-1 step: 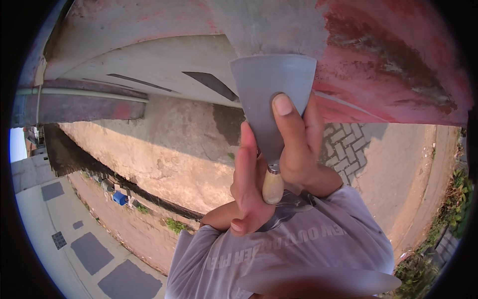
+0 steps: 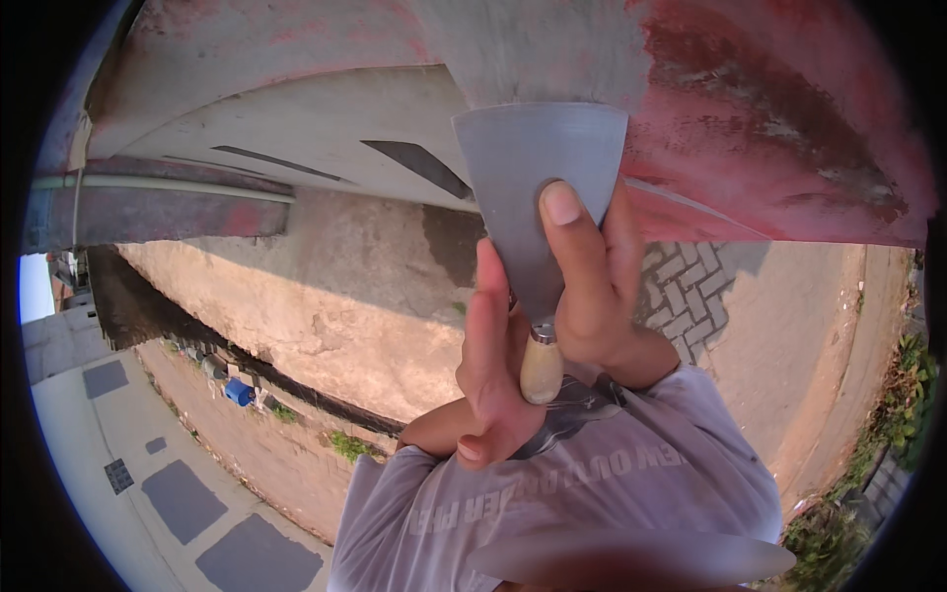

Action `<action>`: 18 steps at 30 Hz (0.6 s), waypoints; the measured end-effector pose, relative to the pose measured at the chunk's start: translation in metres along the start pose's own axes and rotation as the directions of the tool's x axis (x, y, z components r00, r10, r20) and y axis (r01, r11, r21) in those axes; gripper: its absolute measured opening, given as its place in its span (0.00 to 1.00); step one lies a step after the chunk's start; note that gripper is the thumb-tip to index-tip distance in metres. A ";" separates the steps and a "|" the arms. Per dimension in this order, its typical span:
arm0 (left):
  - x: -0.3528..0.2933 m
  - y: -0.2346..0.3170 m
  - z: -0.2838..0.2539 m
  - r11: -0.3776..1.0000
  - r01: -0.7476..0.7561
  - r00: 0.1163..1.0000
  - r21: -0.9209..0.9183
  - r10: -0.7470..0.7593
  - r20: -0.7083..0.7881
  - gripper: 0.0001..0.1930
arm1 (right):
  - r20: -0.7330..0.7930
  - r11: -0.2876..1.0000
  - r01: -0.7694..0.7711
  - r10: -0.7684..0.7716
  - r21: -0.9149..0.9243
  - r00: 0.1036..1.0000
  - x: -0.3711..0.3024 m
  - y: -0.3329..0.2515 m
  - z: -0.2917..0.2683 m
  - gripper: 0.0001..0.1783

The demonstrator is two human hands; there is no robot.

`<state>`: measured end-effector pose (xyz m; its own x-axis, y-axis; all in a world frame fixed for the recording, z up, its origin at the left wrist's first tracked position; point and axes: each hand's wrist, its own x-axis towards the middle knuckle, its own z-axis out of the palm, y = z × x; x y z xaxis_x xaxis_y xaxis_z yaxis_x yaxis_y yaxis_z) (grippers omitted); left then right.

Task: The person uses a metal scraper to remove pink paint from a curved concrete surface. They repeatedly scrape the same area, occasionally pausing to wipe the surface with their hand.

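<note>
**Operator:** Where is the putty knife (image 2: pixel 521 237) located?

**Inspector:** At the centre of the view, in front of the person's torso. The blade (image 2: pixel 528 148) points upward, broad edge at the top; the wooden handle (image 2: pixel 542 373) points down toward the grey shirt (image 2: pixel 612 483).

**Operator:** State the condition of the right hand (image 2: pixel 597 296).

**Inspector:** Pinching. Its thumb lies flat on the near face of the blade; a finger shows beyond the blade's right edge. The blade is held between them.

**Operator:** And the left hand (image 2: pixel 501 385)?

**Inspector:** One finger extends straight up beside the blade's left edge. The thumb is spread wide, away from the handle, with the handle's butt against the palm side. The other fingers are partly hidden; whether they grip the tool cannot be told.

**Operator:** What lies above the blade?

**Inspector:** A grey strip (image 2: pixel 538 44), bordered on the right by a red surface (image 2: pixel 700 187) with a dark, worn patch (image 2: pixel 779 118). The edge overlaps the strip in view; contact cannot be confirmed.

**Operator:** List the surroundings.

**Inspector:** Interlocking paving blocks (image 2: pixel 691 293) to the right of the right hand; a blue container (image 2: pixel 239 393) well apart, lower left.
</note>
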<state>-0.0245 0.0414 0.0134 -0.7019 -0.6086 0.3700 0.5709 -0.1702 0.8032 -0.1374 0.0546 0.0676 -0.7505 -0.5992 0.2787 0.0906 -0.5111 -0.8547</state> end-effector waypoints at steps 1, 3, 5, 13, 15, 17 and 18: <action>0.001 0.000 -0.003 1.000 -0.014 0.999 0.012 0.013 0.038 0.52 | -0.013 1.000 -0.014 0.014 0.012 1.000 0.001 0.002 0.000 0.15; 0.004 0.000 -0.007 0.998 -0.055 0.994 0.018 0.053 0.100 0.54 | -0.049 0.999 0.007 -0.009 -0.038 0.999 0.000 0.004 0.001 0.15; 0.011 -0.004 -0.011 0.996 -0.087 0.985 0.003 0.085 0.152 0.56 | -0.072 0.996 0.047 -0.053 -0.080 0.996 0.005 0.006 0.000 0.16; 0.014 -0.022 -0.006 0.975 -0.203 0.977 -0.093 0.208 0.047 0.57 | -0.045 0.999 0.047 -0.048 -0.014 0.998 0.010 0.003 0.000 0.16; 0.014 -0.023 -0.003 0.968 -0.228 0.972 -0.102 0.232 0.025 0.57 | -0.030 0.998 0.052 -0.052 -0.018 0.998 0.010 0.003 0.000 0.16; 0.016 -0.022 0.000 0.961 -0.251 0.966 -0.115 0.256 0.030 0.57 | -0.022 0.998 0.058 -0.058 0.000 0.998 0.010 0.003 0.000 0.15; 0.018 -0.022 0.001 0.957 -0.261 0.963 -0.124 0.267 0.036 0.56 | -0.025 0.998 0.068 -0.068 0.016 0.997 0.011 0.003 0.001 0.15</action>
<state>-0.0500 0.0353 0.0026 -0.5390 -0.6035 0.5876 0.7825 -0.1007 0.6144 -0.1444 0.0459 0.0684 -0.7711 -0.5475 0.3250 0.0493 -0.5603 -0.8268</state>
